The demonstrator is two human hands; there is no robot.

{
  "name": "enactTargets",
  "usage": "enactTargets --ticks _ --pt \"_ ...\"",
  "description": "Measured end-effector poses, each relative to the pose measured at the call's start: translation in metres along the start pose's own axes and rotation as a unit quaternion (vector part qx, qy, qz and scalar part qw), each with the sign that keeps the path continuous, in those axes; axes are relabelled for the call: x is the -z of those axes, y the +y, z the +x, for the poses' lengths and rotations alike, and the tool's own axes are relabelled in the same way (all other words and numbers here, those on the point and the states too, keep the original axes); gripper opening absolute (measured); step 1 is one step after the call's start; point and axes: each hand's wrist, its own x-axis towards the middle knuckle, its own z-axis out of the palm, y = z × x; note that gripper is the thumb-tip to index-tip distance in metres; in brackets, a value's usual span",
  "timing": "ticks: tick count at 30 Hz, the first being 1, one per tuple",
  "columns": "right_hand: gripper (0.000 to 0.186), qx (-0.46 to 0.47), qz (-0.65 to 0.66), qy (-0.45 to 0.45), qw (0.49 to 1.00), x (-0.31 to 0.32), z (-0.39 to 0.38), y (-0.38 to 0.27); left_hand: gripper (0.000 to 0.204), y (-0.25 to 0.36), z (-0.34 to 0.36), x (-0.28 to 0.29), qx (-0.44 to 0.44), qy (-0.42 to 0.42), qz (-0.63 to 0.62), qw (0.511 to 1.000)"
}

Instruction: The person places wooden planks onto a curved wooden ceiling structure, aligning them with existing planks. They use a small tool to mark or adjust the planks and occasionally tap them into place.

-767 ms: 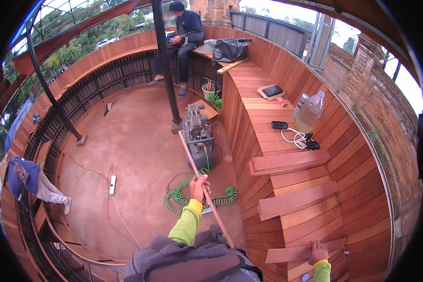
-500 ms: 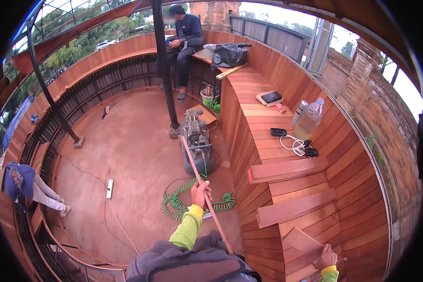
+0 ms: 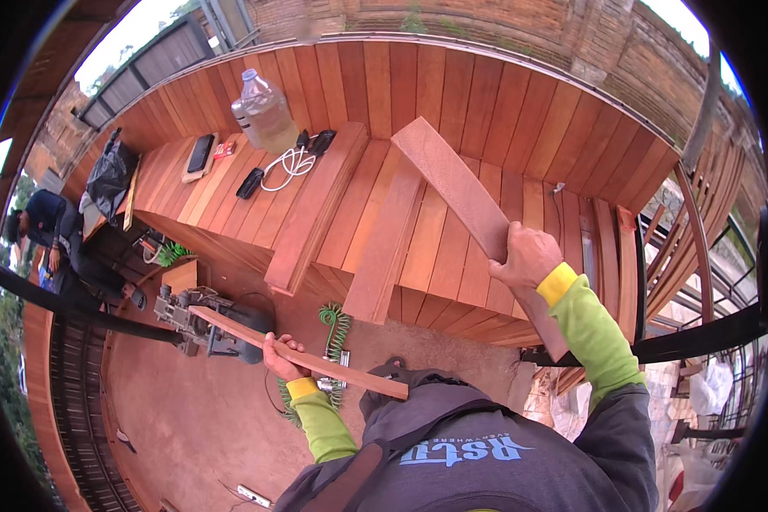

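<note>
Basically, the left hand (image 3: 285,357) is gripping a thin strip (image 3: 358,376), while the right hand (image 3: 531,256) grips a wider board (image 3: 450,186) over the bench (image 3: 350,224).

Place: open-air carpentry site | structure: curved plank-clad wall (image 3: 401,90), slatted desk (image 3: 448,273) | wood: loose boards (image 3: 320,213) across the desk, a thin strip (image 3: 350,373) and a flat board (image 3: 452,183) in the hands (image 3: 529,254) | gear: air compressor (image 3: 232,343), green coiled hose (image 3: 337,324), power strip (image 3: 254,497) on reddish floor (image 3: 188,410) | beyond: brick wall (image 3: 520,38), sky (image 3: 678,17)
</note>
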Motion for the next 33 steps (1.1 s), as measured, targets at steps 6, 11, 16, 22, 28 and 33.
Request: enactTargets --ticks 6,11,16,22,28,33 --pt "0.071 -0.208 0.090 -0.132 0.965 -0.110 0.005 0.071 0.028 -0.015 -0.015 -0.033 0.038 -0.033 0.035 0.998" --pt "0.069 -0.288 0.089 -0.164 0.939 -0.125 0.010 0.078 0.028 0.008 -0.021 -0.030 0.024 -0.031 0.042 0.998" --pt "0.056 -0.255 0.022 -0.108 0.961 -0.149 0.031 0.103 0.027 0.013 -0.020 -0.022 0.020 -0.036 0.054 0.998" --pt "0.044 -0.291 0.095 0.089 0.948 -0.141 0.019 0.098 0.026 0.019 -0.025 -0.015 0.012 -0.029 0.074 0.997" --pt "0.043 -0.426 0.128 0.131 0.886 -0.174 -0.130 0.066 0.026 0.039 -0.044 -0.038 -0.020 -0.025 0.085 0.996" --pt "0.047 -0.311 0.375 0.059 0.871 -0.256 -0.202 0.052 0.028 0.036 -0.036 -0.074 -0.017 -0.130 0.095 0.987"
